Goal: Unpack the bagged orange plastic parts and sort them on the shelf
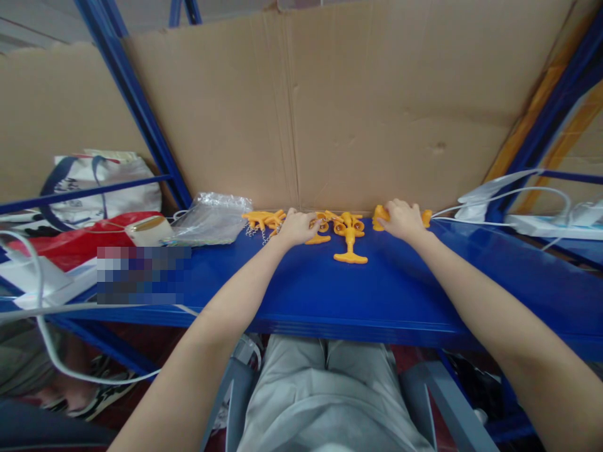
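Note:
My left hand (298,228) reaches to the back of the blue table, its fingers curled at a yellow plastic piece with a round cup (323,225). A group of yellow plastic parts with metal chains (262,220) lies just left of that hand. Between my hands rests a yellow plastic piece with a T-shaped handle (350,242), the handle pointing toward me. My right hand (404,220) is closed over yellow plastic pieces (379,217) against the cardboard, and they show on both sides of it. The fingertips of both hands are partly hidden.
A cardboard sheet (367,113) stands along the back of the blue table (339,301). On the left lie a clear plastic bag (214,220), a red bag (101,235) and white cables. A power strip (556,226) is at the right. Another person's leg shows lower left.

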A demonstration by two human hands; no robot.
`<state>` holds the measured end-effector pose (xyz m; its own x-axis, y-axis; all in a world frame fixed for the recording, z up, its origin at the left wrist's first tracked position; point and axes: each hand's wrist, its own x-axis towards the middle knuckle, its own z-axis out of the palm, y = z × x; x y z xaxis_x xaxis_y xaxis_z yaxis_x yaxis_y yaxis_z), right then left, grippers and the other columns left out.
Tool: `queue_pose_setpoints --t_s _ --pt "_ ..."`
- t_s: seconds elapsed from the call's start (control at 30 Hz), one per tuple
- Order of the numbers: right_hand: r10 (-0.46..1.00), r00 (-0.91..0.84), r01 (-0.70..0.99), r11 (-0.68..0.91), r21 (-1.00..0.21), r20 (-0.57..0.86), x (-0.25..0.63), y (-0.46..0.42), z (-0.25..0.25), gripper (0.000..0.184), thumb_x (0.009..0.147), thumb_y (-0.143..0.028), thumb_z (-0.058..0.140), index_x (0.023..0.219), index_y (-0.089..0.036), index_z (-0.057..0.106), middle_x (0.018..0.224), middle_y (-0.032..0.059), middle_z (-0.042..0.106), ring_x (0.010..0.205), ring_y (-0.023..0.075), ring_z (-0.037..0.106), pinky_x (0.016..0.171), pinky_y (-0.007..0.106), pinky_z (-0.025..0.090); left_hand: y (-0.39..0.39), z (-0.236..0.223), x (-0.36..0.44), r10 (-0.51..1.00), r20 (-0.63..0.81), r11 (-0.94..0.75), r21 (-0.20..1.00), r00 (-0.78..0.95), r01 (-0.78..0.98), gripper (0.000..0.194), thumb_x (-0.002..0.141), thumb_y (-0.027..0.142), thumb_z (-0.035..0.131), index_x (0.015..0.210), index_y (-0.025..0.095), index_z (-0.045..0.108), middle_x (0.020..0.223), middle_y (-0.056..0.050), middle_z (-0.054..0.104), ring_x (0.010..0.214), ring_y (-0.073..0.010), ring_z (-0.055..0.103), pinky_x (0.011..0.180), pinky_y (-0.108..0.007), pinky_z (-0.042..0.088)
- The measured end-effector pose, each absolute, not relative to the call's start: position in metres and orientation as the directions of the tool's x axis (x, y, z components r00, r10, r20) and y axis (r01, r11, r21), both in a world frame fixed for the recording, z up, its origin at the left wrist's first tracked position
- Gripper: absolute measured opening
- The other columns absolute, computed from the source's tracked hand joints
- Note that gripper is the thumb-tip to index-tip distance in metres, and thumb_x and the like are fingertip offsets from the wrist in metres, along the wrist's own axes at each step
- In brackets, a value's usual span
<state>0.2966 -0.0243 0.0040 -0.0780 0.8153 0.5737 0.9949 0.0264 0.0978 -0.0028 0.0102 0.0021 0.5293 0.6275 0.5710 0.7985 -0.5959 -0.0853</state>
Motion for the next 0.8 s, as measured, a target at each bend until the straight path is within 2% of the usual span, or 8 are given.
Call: queue_pose_setpoints --t_s 0.13,0.3,0.43,0.63,0.8 --pt "0.872 0.242 0.968 -0.247 -0.043 0.425 0.332 -0.018 0.000 0.040 0.091 -0.041 0.052 0.111 -0.010 0.068 0.115 0.0231 0.068 0.111 0.0360 0.064 0.089 0.044 0.048 0.007 0.008 -0.005 0.711 0.515 -0.528 -0.061 0.480 0.847 0.037 0.095 0.038 0.041 0.088 0.017 0.070 0.082 -0.010 0.075 0.081 -0.0247 0.069 0.087 -0.040 0.038" --pt "0.889 0.408 0.911 -0.383 -0.151 0.206 0.361 -0.015 -0.009 0.046 0.090 -0.041 0.059 0.124 -0.011 0.063 0.120 0.0220 0.068 0.115 0.0341 0.065 0.091 0.044 0.052 -0.003 0.012 0.000 0.739 0.478 -0.509 -0.067 0.475 0.858 0.038 0.095 0.036 0.040 0.090 0.015 0.072 0.086 -0.013 0.076 0.085 -0.0266 0.070 0.088 -0.041 0.037" --pt "0.913 0.388 0.918 -0.371 -0.139 0.127 0.361 -0.016 -0.013 0.046 0.093 -0.042 0.053 0.126 -0.012 0.065 0.125 0.0214 0.066 0.122 0.0357 0.062 0.097 0.048 0.050 -0.007 0.012 0.004 0.743 0.457 -0.517 -0.071 0.489 0.853 0.038 0.095 0.034 0.039 0.090 0.016 0.073 0.087 -0.013 0.077 0.087 -0.0274 0.070 0.087 -0.041 0.037" --pt "0.920 0.356 0.934 -0.354 -0.045 0.162 0.347 -0.014 -0.018 0.048 0.090 -0.021 0.044 0.132 -0.006 0.063 0.122 0.0277 0.066 0.119 0.0373 0.063 0.095 0.050 0.051 -0.007 0.013 0.004 0.736 0.463 -0.519 -0.082 0.494 0.851 0.037 0.096 0.033 0.040 0.089 0.016 0.072 0.087 -0.012 0.077 0.086 -0.0266 0.070 0.087 -0.041 0.037" --pt "0.942 0.300 0.954 -0.300 -0.027 0.149 0.338 -0.014 -0.020 0.057 0.090 -0.018 0.041 0.144 -0.005 0.052 0.128 0.0273 0.064 0.123 0.0364 0.061 0.098 0.049 0.050 -0.005 0.011 0.002 0.725 0.503 -0.504 -0.079 0.471 0.860 0.035 0.096 0.034 0.040 0.095 0.016 0.070 0.085 -0.010 0.076 0.085 -0.0265 0.070 0.090 -0.041 0.036"
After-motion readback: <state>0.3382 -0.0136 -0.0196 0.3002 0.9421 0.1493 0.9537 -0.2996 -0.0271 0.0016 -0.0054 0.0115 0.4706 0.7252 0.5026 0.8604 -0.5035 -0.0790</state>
